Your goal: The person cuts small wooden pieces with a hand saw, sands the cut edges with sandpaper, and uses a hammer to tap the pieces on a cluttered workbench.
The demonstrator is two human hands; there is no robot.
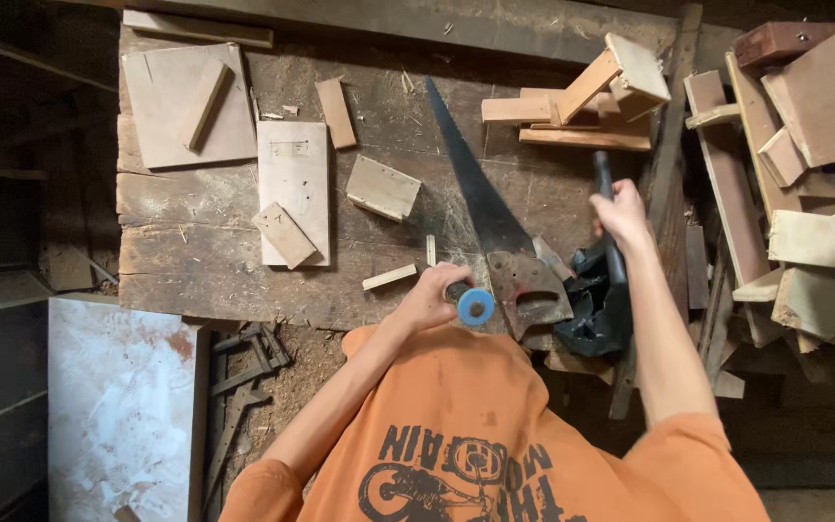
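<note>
Head view. Stands over a rough, sawdust-strewn worktop (186, 261) with a tool in each hand.

Grips with the left hand (425, 298) a blue-capped tool (474, 305) at the near edge of the worktop, cap end turned back toward the body. Keeps the fingers (437, 275) curled tight round the shaft, no gap showing. Cannot tell the kind of tool, with the working end hidden under the fist.

Grips with the right hand (620, 215) a dark long handle (603, 179) at the right edge of the worktop, above a crumpled black bag (587, 304). Wraps those fingers fully round it too, clamped rather than resting. Cannot make out the head of that handle.

Leaves a handsaw (480, 198) flat between the two hands, blade pointing away, rusty grip just beside the blue cap, touched by neither hand.

Looks like a taking-up of tools rather than a cut or a strike, with no workpiece under either one. Calls next, by that reading, for a firm hold on both and a piece set square in front: perhaps the small wooden strip (388, 277) near the left hand, or an offcut from the stack of blocks (582, 111) beyond the right.
</note>
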